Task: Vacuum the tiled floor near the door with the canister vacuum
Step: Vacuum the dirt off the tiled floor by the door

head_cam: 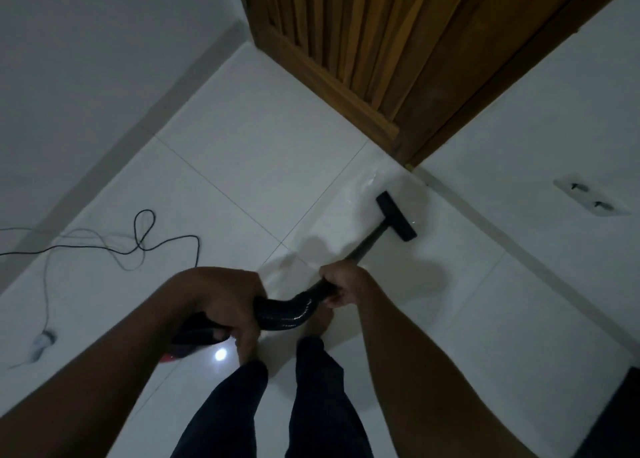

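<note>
A black floor nozzle [396,216] rests flat on the white tiled floor [249,153], close to the right wall and just in front of the wooden door [381,49]. A black wand [369,243] runs from it back to my right hand [341,283], which grips its near end. The ribbed black hose [287,310] curves from there to my left hand [225,302], which is closed around it. A red bit of the canister [172,356] peeks out under my left forearm; the rest is hidden.
A thin black power cord [138,239] loops over the tiles at the left, with a small pale object [41,343] beside it. A wall socket [588,196] sits low on the right wall. My dark trouser legs [311,388] stand below. A dark object [620,416] fills the bottom right corner.
</note>
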### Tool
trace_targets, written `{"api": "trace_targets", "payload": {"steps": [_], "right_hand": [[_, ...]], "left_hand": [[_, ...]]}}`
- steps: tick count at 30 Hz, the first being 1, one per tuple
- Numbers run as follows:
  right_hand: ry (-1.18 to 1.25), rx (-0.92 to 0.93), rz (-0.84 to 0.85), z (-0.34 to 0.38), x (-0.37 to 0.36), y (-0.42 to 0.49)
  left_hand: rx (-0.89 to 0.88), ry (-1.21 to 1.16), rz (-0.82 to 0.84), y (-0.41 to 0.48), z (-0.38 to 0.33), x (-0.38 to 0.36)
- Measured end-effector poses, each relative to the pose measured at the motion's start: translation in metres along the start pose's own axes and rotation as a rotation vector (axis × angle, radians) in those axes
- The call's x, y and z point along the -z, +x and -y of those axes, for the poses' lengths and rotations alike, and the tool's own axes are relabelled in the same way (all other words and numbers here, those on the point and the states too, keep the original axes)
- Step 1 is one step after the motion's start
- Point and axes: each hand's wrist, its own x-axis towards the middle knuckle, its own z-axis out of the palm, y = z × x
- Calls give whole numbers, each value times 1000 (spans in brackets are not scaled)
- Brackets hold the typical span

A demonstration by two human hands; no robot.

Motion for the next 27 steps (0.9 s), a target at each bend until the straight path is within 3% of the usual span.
{"api": "trace_targets", "payload": {"steps": [10, 18, 27], "right_hand": [[39, 29, 65, -12, -150, -19], [85, 40, 84, -17, -276, -44], [100, 70, 93, -21, -361, -68]], "left_hand": [[-74, -23, -82, -78, 126, -48], [-142, 31, -56, -131, 230, -76], [-205, 68, -75, -175, 292, -96]]}}
